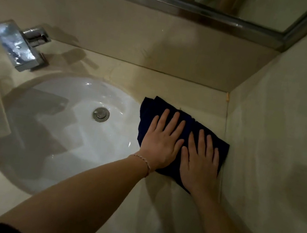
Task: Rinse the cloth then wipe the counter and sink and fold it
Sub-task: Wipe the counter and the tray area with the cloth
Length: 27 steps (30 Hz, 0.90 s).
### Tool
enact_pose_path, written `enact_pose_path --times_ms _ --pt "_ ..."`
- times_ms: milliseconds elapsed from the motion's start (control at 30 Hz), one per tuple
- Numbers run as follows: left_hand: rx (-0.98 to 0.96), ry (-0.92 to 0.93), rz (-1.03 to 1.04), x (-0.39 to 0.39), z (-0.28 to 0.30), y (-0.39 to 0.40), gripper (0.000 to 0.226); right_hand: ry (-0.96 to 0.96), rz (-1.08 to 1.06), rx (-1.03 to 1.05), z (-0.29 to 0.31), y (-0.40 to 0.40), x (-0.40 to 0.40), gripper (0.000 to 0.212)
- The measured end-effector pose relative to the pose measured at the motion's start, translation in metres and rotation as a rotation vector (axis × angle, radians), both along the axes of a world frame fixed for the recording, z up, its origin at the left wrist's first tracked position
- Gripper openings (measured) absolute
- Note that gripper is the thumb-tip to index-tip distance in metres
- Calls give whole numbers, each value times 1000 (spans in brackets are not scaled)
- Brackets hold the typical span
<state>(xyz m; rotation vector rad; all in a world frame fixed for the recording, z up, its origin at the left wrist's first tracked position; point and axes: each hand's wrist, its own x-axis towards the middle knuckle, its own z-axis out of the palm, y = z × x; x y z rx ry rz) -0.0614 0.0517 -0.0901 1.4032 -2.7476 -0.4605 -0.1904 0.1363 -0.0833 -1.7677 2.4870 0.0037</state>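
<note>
Both hands lie flat on a dark blue cloth [186, 120] spread on the beige counter [173, 87], in the corner between the white sink [62, 121] and the side wall [275, 157]. The left hand [161, 144], with a thin bracelet [144, 160] at its wrist, presses the cloth's nearer-the-sink half; the right hand [200, 160] presses the half against the wall. The fingers [169, 123] of both are straight and spread, released rather than clenched, gripping nothing and only bearing down on the fabric.

The cloth looks already doubled over, with a layered edge showing at its far side, so the person seems to be either wiping this last patch of counter or smoothing a fold. The sink basin shines wet and water beads on the counter at the near left, which suggests the rinsing is done and the wiping largely so. The chrome faucet [18, 47] stands shut off, with no water running. What probably remains is finishing the fold into a neat, smaller shape and leaving it on the counter.
</note>
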Motion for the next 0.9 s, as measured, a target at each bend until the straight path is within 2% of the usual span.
enact_pose_path --times_ms 367,500,900 --pt "109 56 -129 58 3 76 64 -29 -128 12 -3 90 68 61" --pt "264 114 -97 85 15 98 64 -36 -110 12 -2 114 94 61" --pt "128 -60 -81 162 7 141 64 -39 -4 48 4 150 158 60"
